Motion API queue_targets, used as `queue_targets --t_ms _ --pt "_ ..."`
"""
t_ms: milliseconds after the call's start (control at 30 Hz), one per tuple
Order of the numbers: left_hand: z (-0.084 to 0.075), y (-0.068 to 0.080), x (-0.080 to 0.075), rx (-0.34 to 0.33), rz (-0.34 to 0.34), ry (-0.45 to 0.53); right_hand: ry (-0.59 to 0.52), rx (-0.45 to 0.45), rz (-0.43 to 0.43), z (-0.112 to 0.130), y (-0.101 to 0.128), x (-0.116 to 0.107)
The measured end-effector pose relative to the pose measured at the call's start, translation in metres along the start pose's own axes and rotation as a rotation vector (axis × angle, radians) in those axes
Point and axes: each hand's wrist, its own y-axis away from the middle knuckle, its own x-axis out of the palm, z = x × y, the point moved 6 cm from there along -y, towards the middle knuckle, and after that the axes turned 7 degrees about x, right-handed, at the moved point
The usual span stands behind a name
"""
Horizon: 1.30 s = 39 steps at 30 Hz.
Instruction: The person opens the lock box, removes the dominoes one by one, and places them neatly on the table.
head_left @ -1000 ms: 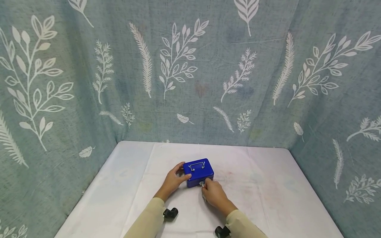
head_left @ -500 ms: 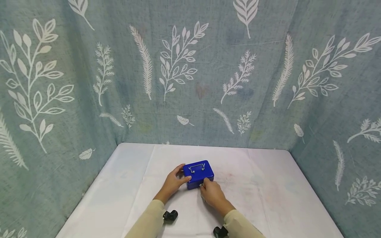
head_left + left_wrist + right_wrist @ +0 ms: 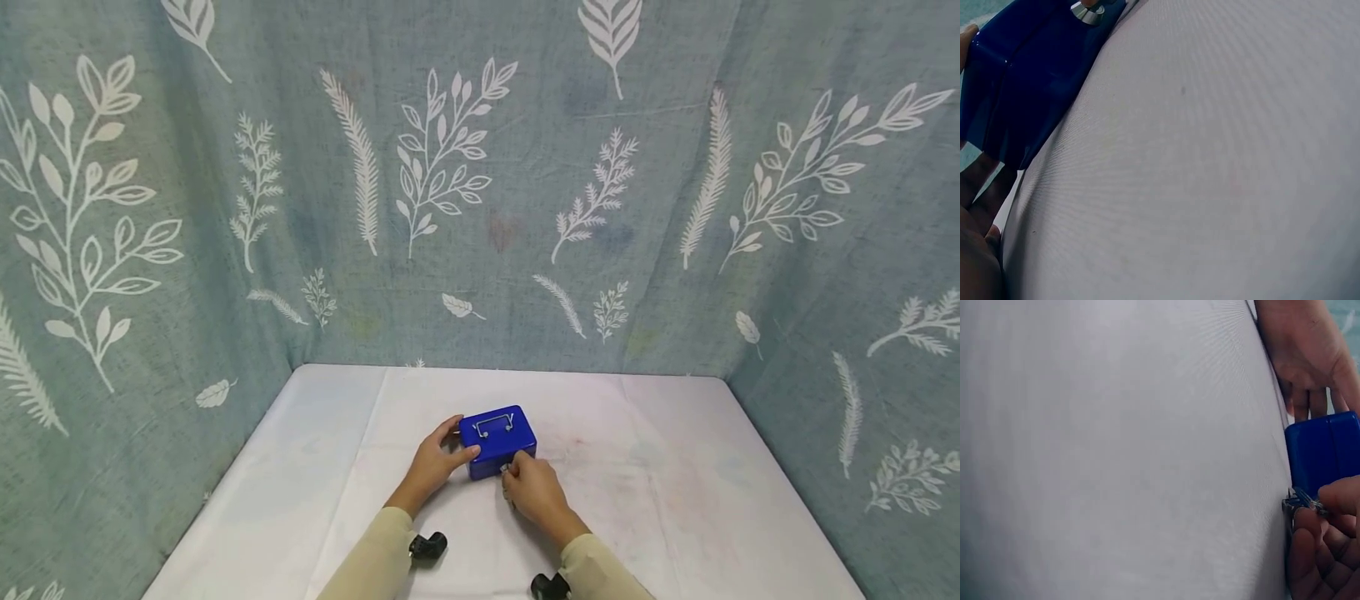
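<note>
A small blue cash box (image 3: pixel 491 450) with a wire handle (image 3: pixel 493 423) on its closed lid stands on the white cloth. My left hand (image 3: pixel 435 468) holds it by its left side, thumb on the lid's front corner and fingers round the far side. At the front face, my right hand (image 3: pixel 536 490) pinches a key (image 3: pixel 1316 507) between thumb and curled forefinger. More metal keys (image 3: pixel 1293 501) hang beside it in the right wrist view. The silver lock (image 3: pixel 1088 14) shows in the left wrist view, with a fingertip over it.
White cloth (image 3: pixel 615 500) covers the table around the box. Grey-green curtains (image 3: pixel 525 183) with white leaf prints enclose its back and sides. A black wrist camera (image 3: pixel 429 547) sticks out from the left sleeve, another (image 3: pixel 550 586) from the right.
My right hand has shifted slightly left at the box's front, and less of the shiny metal shows there. The left hand keeps its hold, and the box stays in place.
</note>
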Motion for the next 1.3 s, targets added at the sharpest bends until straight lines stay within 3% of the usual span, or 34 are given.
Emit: queue_targets --t_ms 267,500,767,1300 --pt "0.006 0.003 -0.003 -0.001 -0.012 0.013 -0.078 0.021 -0.060 -0.006 0.005 0.001" --pt "0.007 0.005 -0.004 0.004 -0.007 0.015 -0.284 0.120 -0.022 -0.011 0.009 0.007" --pt "0.006 0.003 -0.003 0.013 -0.009 0.026 -0.397 0.172 -0.007 -0.012 0.008 0.011" --pt "0.000 0.001 0.001 -0.006 0.001 0.008 -0.405 0.173 0.037 -0.012 0.005 0.005"
